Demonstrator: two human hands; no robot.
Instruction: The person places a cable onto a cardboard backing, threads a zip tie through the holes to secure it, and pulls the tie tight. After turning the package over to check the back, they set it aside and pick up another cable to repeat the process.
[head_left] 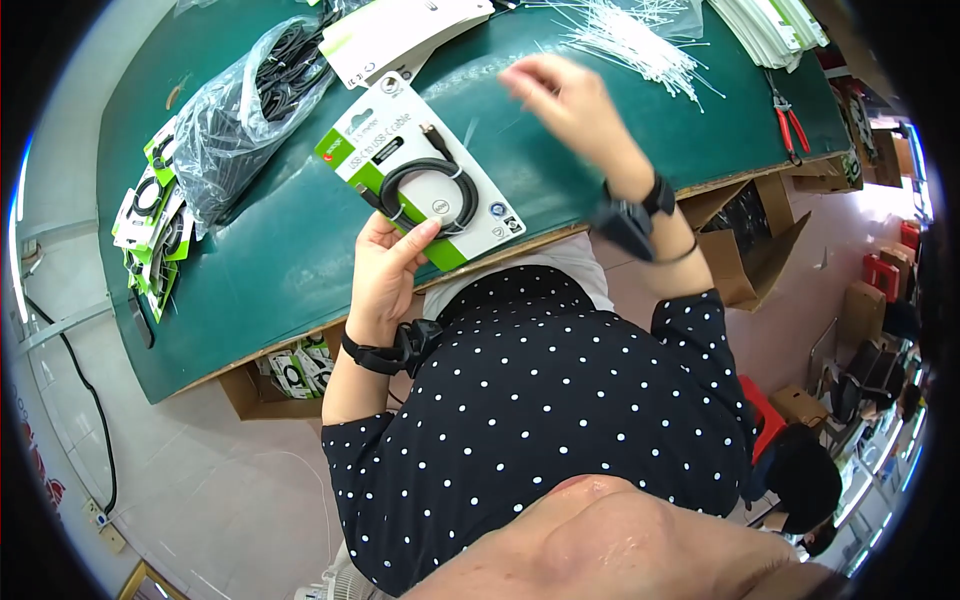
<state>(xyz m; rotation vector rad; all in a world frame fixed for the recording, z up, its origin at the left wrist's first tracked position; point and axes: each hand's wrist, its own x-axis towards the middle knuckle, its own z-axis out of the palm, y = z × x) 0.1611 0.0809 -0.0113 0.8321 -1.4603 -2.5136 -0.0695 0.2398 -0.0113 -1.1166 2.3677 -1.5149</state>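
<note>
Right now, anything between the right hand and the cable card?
Nothing visible. Only green tabletop shows in the gap between the right hand and the cable card. The left hand grips the card's lower left edge, thumb over the front, away from that gap.

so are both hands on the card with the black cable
No, only the left hand grips the card; the right hand is apart from it, off to its right.

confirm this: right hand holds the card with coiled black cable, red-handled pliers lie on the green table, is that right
Wrong hand: the head view shows the left hand holding the card with the coiled black cable; the rest stands.
</note>
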